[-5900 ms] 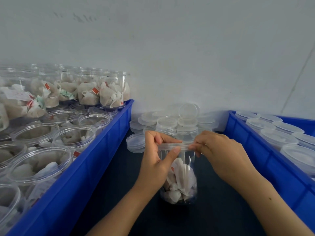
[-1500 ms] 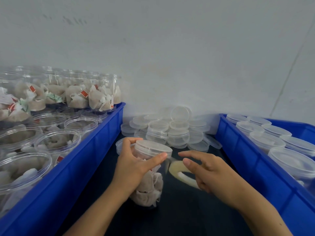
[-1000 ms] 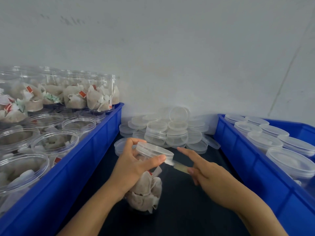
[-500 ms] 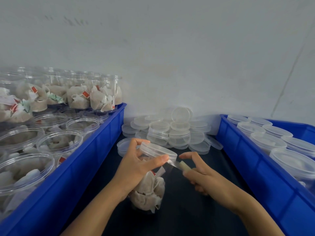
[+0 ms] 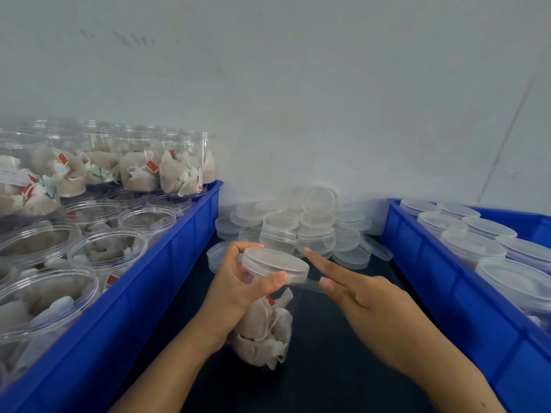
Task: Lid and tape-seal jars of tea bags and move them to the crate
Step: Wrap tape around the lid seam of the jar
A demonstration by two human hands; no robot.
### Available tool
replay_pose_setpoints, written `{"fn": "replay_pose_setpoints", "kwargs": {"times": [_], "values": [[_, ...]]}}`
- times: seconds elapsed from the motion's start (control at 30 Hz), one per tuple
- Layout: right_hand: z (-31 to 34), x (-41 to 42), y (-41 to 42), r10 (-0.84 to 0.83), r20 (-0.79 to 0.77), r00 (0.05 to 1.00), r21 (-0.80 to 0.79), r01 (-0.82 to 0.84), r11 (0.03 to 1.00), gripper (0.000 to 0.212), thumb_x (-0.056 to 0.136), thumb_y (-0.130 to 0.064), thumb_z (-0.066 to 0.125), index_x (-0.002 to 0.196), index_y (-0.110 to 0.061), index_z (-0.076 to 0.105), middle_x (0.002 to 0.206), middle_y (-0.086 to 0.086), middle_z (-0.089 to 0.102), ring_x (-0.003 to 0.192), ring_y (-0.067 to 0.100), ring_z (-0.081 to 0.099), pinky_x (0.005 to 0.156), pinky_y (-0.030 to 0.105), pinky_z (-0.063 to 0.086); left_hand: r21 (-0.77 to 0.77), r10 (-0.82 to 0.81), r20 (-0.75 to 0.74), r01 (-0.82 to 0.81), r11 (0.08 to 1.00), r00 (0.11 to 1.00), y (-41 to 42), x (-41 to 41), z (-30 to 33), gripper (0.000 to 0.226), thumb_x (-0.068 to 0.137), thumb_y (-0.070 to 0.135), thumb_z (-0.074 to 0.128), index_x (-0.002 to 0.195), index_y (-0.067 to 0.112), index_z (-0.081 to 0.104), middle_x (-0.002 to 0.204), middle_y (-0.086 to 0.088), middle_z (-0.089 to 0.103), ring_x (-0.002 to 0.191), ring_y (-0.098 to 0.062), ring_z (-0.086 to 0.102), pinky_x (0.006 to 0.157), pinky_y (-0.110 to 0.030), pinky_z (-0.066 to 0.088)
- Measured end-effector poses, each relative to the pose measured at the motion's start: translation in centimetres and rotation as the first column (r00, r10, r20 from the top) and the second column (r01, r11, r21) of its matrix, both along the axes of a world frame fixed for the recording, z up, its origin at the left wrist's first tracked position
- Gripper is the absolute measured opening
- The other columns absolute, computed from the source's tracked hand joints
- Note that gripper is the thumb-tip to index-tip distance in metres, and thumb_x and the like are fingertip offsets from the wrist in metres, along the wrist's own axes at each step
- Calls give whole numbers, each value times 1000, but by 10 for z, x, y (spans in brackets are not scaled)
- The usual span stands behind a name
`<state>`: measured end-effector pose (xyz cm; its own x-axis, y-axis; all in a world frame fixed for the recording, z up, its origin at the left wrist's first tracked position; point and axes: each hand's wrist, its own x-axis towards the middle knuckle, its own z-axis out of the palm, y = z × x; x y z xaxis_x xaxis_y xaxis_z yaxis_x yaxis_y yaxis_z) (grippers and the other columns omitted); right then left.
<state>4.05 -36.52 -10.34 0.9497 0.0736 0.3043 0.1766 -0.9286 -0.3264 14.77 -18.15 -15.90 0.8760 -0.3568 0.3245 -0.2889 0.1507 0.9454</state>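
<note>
Here, L hand (image 5: 235,290) gripping jar (image 5: 265,320), R hand (image 5: 366,302) pinching tape (image 5: 307,286)

Crate of open jars (image 5: 179,251) left, crate of lidded jars (image 5: 447,281) right, loose lids (image 5: 298,225) behind held jar (image 5: 265,329) between them

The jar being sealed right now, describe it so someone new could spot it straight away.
Between the two blue crates lies a dark table. Near its middle the left hand grips a tilted clear jar of tea bags. Unlike the open jars in the left crate, it is lidded, and a tape strip runs to the right hand.
</note>
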Motion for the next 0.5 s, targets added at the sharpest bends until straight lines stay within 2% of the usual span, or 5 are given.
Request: {"fn": "replay_pose_setpoints", "kwargs": {"times": [0.07, 0.13, 0.23, 0.33, 0.5], "values": [[0, 0, -1, -30, -9, 1000, -31, 29, 999, 50, 98, -54, 25, 121, -82, -10, 54, -30, 47, 49, -4, 46, 49, 20, 38, -9, 20, 27, -20, 1000, 999, -1, -1, 0, 76, 49, 43, 83, 114, 22, 50, 98, 21, 68, 90, 0, 68, 65, -11, 53], [0, 1, -2, -60, -2, 998, -88, 60, 994, 55, 97, -55, 26, 110, -83, -20, 55, -25, 49, 48, -1, 46, 49, 20, 39, -10, 22, 45, -21, 1000, 999, -1, -1, 1, 77, 48, 42, 84, 114, 22, 50, 99, 20, 68, 90, -2, 68, 65, -14, 54], [-1, 4, -2, -101, 31, 994, -127, 104, 986, 50, 96, -58, 23, 121, -78, -15, 54, -5, 48, 49, 6, 46, 53, 21, 43, -20, -6, 33, 6, 1000, 999, 0, -1, 2, 78, 47, 42, 85, 114, 22, 50, 99, 18, 69, 91, -4, 69, 66, -15, 54], [-2, 6, -2, -106, 35, 994, -149, 110, 983, 49, 94, -60, 20, 134, -73, -5, 59, -6, 40, 54, 6, 44, 57, 26, 45, -31, -56, -4, 56, 998, 998, -1, -3, 1, 78, 47, 41, 84, 115, 20, 52, 98, 15, 71, 92, -4, 69, 69, -13, 53], [-2, 6, 0, -65, 36, 997, -208, 72, 975, 58, 82, -64, 6, 139, -69, -6, 60, -7, 37, 51, 6, 41, 49, 21, 36, -62, -154, -123, 148, 987, 980, -3, -8, 3, 97, 37, 47, 89, 121, 16, 53, 99, 4, 74, 89, -12, 71, 70, -20, 56]]}}
